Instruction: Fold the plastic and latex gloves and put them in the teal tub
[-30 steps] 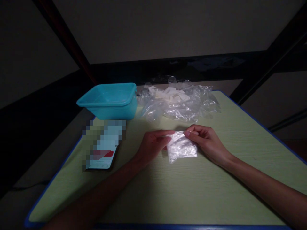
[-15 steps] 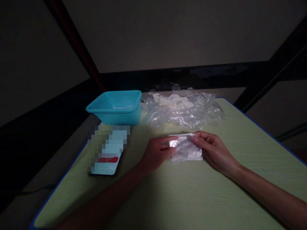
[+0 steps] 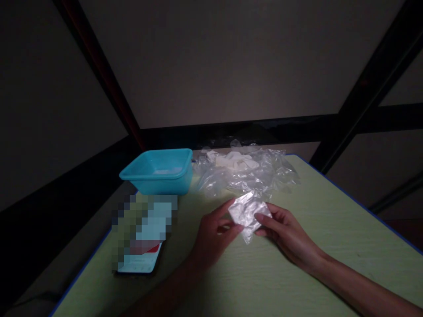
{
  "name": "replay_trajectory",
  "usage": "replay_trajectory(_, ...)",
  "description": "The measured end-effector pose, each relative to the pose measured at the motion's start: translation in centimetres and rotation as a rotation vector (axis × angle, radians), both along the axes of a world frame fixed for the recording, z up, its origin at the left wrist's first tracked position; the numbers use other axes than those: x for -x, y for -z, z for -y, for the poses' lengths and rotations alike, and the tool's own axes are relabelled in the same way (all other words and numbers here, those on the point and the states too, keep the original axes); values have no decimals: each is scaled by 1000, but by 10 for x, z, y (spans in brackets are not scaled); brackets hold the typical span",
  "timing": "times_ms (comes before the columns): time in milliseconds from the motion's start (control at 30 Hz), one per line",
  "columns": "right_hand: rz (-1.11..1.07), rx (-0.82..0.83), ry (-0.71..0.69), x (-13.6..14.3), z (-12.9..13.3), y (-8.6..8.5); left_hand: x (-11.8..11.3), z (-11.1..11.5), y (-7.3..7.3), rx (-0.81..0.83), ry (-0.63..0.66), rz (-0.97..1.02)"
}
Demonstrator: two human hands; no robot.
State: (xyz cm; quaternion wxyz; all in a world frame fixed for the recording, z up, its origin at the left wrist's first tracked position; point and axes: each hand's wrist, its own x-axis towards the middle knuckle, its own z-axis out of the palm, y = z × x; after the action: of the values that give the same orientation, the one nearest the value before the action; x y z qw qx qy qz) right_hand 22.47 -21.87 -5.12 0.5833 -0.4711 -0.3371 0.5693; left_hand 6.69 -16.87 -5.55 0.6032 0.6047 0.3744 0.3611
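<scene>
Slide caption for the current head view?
Left hand and right hand hold crinkled clear plastic film above a light-green table, a rectangular turquoise plastic basin beyond.

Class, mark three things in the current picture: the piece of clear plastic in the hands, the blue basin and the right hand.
Clear plastic [image 3: 245,212]: head view, on its shiny, creased face.
Blue basin [image 3: 165,186]: head view, on its outer front wall.
Right hand [image 3: 287,228]: head view, near its middle.
</scene>
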Motion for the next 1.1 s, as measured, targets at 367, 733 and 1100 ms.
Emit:
replay_trajectory(367, -54, -11, -68, -5, -1, -2, 1, -4, -4, 124, 57, 108)
replay_trajectory(733, -53, -3, -137, -6, -1, -5, 5, -9, 0, 216, 198, 68)
replay_trajectory(1100, -478, 168, -470, -16, 3, -2, 5, -7, -4, 163, 134, 117)
